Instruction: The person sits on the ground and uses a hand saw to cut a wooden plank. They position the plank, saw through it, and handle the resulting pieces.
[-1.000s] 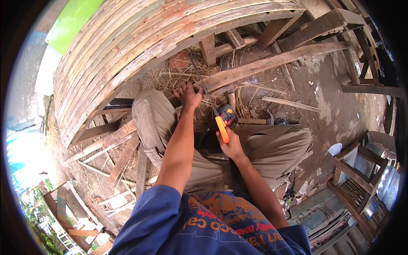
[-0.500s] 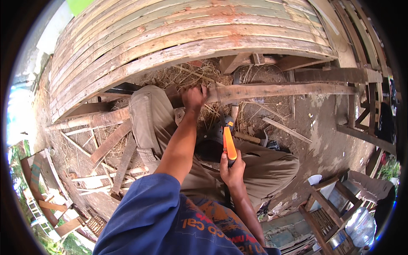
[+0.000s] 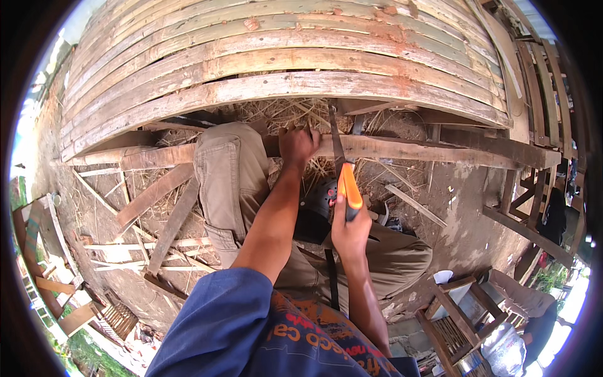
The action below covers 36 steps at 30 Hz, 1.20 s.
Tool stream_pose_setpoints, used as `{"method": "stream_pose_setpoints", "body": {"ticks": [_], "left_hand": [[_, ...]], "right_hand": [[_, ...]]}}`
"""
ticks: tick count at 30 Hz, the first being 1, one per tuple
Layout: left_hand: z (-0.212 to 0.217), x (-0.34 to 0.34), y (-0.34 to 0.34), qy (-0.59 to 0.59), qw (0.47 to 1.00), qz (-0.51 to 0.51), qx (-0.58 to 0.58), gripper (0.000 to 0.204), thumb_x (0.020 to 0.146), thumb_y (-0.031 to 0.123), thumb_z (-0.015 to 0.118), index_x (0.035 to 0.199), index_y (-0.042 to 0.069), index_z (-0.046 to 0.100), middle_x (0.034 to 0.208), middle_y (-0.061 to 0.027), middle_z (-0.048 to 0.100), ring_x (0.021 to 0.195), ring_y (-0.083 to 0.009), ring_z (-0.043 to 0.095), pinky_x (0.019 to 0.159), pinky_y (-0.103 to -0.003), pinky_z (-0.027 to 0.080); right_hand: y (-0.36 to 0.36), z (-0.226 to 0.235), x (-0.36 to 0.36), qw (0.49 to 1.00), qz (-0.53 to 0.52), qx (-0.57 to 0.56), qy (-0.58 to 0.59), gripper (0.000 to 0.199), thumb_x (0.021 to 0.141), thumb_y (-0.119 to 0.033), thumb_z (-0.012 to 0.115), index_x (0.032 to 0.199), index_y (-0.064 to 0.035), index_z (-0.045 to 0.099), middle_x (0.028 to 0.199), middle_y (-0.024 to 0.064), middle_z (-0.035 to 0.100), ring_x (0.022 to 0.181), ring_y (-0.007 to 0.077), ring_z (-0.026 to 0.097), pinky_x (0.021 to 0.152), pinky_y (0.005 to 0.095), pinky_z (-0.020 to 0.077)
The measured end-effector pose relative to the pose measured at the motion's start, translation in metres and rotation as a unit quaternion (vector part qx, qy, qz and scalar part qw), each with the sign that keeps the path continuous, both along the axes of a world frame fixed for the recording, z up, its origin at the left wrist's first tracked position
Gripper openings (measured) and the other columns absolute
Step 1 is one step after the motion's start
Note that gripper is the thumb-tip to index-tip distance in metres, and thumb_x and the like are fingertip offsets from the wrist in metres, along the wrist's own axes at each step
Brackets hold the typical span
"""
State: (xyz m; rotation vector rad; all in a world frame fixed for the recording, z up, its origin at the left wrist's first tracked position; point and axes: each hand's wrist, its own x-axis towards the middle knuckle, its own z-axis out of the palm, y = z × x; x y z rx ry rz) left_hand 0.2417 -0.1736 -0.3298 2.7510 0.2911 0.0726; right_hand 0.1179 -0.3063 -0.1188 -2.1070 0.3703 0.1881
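Observation:
My right hand is closed around the orange handle of a handsaw. The saw's narrow dark blade lies across a long wooden beam, its tip reaching past the beam's far side. Just left of the blade, my left hand grips the beam, fingers curled over its top; their undersides are hidden. My bent left knee rests over the beam farther left. Whether the teeth have cut into the wood is too small to tell.
Beyond the beam stands a low slatted platform with reddish crumbs on it. Straw and loose wooden strips litter the ground. At left lie crossed boards; a wooden frame stands at right and a wooden chair-like piece at lower right.
My right hand has pushed the saw forward, so more of the blade passes beyond the beam. My left hand keeps its hold on the beam. The view has shifted slightly.

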Motion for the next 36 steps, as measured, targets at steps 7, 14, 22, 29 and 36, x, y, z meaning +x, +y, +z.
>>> {"method": "stream_pose_setpoints", "body": {"ticks": [7, 14, 22, 29, 36], "left_hand": [[0.005, 0.004, 0.0, -0.002, 1.0, 0.004, -0.011, 0.039, 0.088, 0.036, 0.051, 0.08, 0.007, 0.076, 0.079, -0.0139, 0.074, 0.083, -0.0287, 0.069, 0.087, -0.045, 0.046], [0.007, 0.005, 0.0, 0.018, 1.0, -0.015, -0.013, 0.037, 0.087, 0.036, 0.053, 0.077, 0.008, 0.075, 0.078, -0.0125, 0.074, 0.082, -0.0281, 0.069, 0.086, -0.045, 0.046], [0.001, -0.003, 0.001, 0.003, 1.0, -0.016, -0.006, 0.037, 0.087, 0.036, 0.053, 0.085, 0.008, 0.077, 0.088, -0.0114, 0.075, 0.086, -0.0276, 0.069, 0.09, -0.047, 0.045], [0.009, 0.003, -0.001, 0.019, 1.0, -0.005, -0.025, 0.034, 0.086, 0.034, 0.054, 0.079, 0.008, 0.076, 0.083, -0.0122, 0.074, 0.086, -0.0276, 0.069, 0.09, -0.046, 0.045], [0.002, 0.001, 0.004, -0.02, 1.0, 0.009, -0.02, 0.033, 0.086, 0.035, 0.055, 0.078, 0.01, 0.076, 0.079, -0.0111, 0.074, 0.086, -0.0263, 0.069, 0.087, -0.044, 0.045]], "right_hand": [[-0.008, 0.049, -0.024, 0.999, 0.029, -0.011, 0.032, 0.022, 0.098, -0.015, 0.062, 0.11, 0.0039, 0.063, 0.08, 0.0181, 0.067, 0.076, 0.0271, 0.072, 0.07, 0.0352, 0.054], [0.02, -0.073, 0.06, 0.997, 0.024, -0.049, -0.058, 0.029, 0.098, -0.026, 0.064, 0.1, 0.0031, 0.062, 0.067, 0.0204, 0.063, 0.065, 0.0323, 0.069, 0.058, 0.0421, 0.0494], [-0.026, 0.025, -0.074, 0.998, 0.01, 0.016, 0.056, 0.027, 0.097, -0.015, 0.062, 0.114, 0.0053, 0.063, 0.081, 0.0171, 0.07, 0.073, 0.026, 0.072, 0.068, 0.034, 0.0542], [0.007, -0.057, 0.028, 1.0, -0.002, -0.008, -0.025, 0.027, 0.098, -0.023, 0.066, 0.098, 0.0043, 0.062, 0.068, 0.018, 0.062, 0.059, 0.0235, 0.064, 0.057, 0.0374, 0.049], [-0.038, 0.054, -0.079, 0.997, 0.037, 0.018, 0.059, 0.023, 0.095, -0.013, 0.066, 0.106, 0.0063, 0.063, 0.078, 0.0212, 0.068, 0.076, 0.0269, 0.074, 0.065, 0.0363, 0.0532]]}}
